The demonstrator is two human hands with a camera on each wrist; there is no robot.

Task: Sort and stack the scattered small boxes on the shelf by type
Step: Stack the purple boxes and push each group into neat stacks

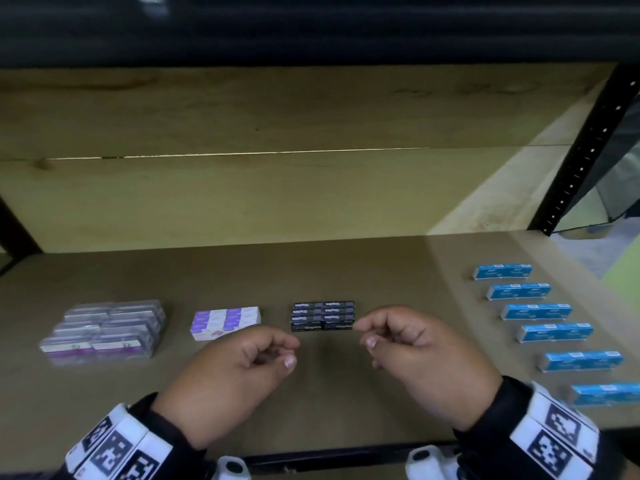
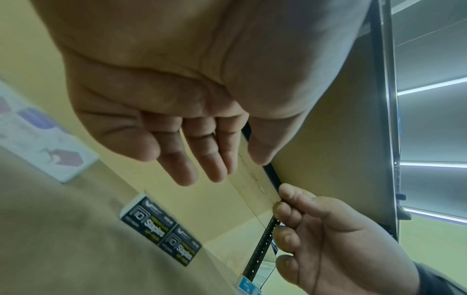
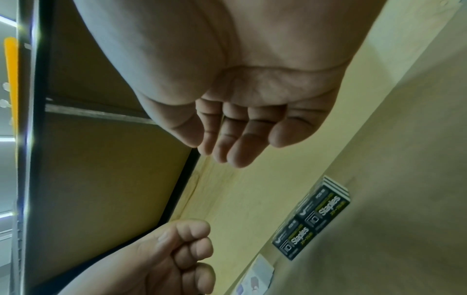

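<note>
The boxes stand sorted in groups on the brown shelf board [image 1: 311, 393]. A black stack marked Staples [image 1: 323, 315] sits in the middle. White-and-purple boxes [image 1: 225, 322] lie to its left, and clear-wrapped purple packs [image 1: 104, 330] further left. Several blue boxes [image 1: 536, 311] form a row on the right. My left hand [image 1: 287, 351] and right hand [image 1: 367, 334] hover just in front of the black stack, fingers loosely curled, holding nothing. The wrist views show empty palms, with the black boxes [image 2: 161, 231] [image 3: 313, 219] a short way beyond the fingers.
A wooden back panel [image 1: 277, 195] closes the shelf behind the boxes. A black perforated upright [image 1: 581, 161] stands at the right rear corner. A dark metal rail [image 1: 329, 455] edges the front. Bare board lies between the groups and behind them.
</note>
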